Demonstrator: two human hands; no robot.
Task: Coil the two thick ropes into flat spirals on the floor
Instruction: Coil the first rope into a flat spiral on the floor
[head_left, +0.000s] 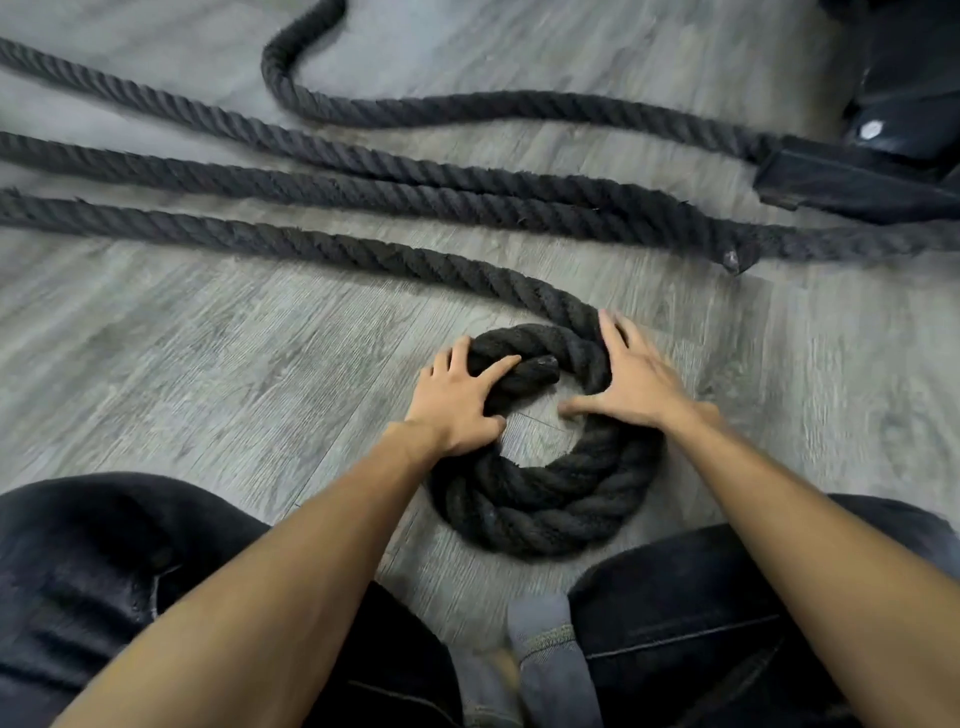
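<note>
Rope coil (545, 509): lies on the floor (208, 338) close in front of the person. About one full ring is wound, with a bare hole in the middle, so the spiral is barely begun.
Rope end (540, 370): points into the hole at the far side of the ring and touches the next turn.
Left hand (462, 400): fingers spread and fairly straight, pressing down on the ring's left side close to the end, not wrapped round it.
Right hand (631, 379): flat, fingers straight, laid on the ring's right side where the loose length comes in, with the thumb reaching toward the hole.
Loose length (260, 239): runs from the ring away to the left and out of view.
Other lengths (363, 171): several more lie beyond, apart from the ring and uncoiled. I cannot tell which belong to the second rope.
Risk, springing open: the rope looks stiff, so I judge the ring could unwind if either palm lifts before the next turn braces it.
Risk, loose centre: the hole is wide, and turns laid round it may leave a slack spiral that slides about.
Risk, riding up: pulling the loose length in fast could make it climb over the first turn and spoil the flatness.
Risk, snagging: the loose length lies near the others and could drag them along.
</note>
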